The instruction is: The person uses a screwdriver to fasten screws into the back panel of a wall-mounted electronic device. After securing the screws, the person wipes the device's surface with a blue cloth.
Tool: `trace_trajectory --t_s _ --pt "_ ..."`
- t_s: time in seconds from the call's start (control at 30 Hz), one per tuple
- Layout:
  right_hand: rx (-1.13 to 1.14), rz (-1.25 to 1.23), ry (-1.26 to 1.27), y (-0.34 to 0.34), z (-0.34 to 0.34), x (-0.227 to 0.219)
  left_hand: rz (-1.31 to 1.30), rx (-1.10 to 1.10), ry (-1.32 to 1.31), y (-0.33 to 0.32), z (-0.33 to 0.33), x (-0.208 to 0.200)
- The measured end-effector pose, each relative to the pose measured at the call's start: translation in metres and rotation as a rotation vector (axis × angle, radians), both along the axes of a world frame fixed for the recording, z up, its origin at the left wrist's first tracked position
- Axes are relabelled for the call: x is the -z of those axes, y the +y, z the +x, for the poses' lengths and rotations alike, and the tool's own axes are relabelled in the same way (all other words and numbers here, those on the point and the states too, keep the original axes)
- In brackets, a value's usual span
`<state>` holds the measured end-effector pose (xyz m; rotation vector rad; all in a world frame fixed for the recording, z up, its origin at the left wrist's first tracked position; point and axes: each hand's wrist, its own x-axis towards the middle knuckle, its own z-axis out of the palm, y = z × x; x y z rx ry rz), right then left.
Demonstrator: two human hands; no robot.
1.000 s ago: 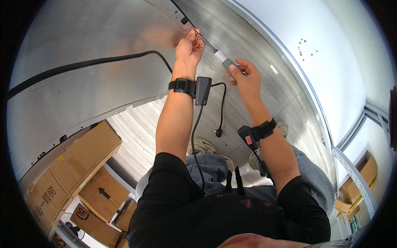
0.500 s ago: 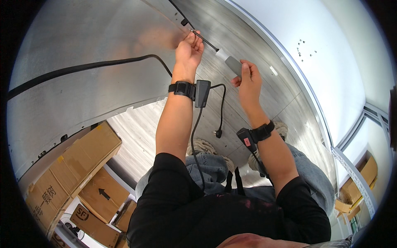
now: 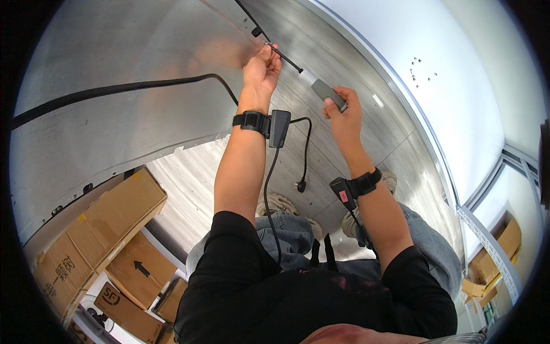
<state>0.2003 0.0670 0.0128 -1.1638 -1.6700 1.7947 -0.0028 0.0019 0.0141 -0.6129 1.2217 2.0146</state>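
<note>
A screwdriver (image 3: 328, 93) with a grey handle, white collar and long dark shaft slants up and left toward the edge of a large metal panel. My right hand (image 3: 347, 113) is closed on the end of its handle, thumb on the near side and fingers over the far side. Near the tip, my left hand (image 3: 262, 71) has its fingers pinched at the shaft, beside the panel's edge. A small shiny bit shows at the fingertips; whether it is a screw cannot be made out. A small black fitting (image 3: 256, 32) sits just beyond on a dark cable or strip.
The metal panel (image 3: 137, 51) fills the left, with a thick black cable (image 3: 114, 92) across it. A black plug (image 3: 300, 186) hangs on a cord from my left wrist device (image 3: 279, 129). Cardboard boxes (image 3: 109, 223) stand lower left. A white curved wall (image 3: 458, 86) rises on the right.
My right hand has shifted its grip on the screwdriver handle: the thumb has come round to the near side and the fingers to the far side. My left hand stays almost in place.
</note>
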Motion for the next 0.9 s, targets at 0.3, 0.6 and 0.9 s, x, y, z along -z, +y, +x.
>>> trace_trajectory --t_s 0.3,0.6,0.9 --pt "0.033 -0.021 -0.006 -0.002 -0.005 -0.011 0.009 0.004 0.011 -0.001 -0.001 0.006" --pt "-0.093 -0.543 -0.106 0.019 -0.001 -0.021 0.032 0.013 0.024 -0.004 -0.002 0.010" --pt "-0.145 -0.150 -0.113 0.007 0.001 0.013 0.060 0.029 0.046 -0.004 -0.001 0.011"
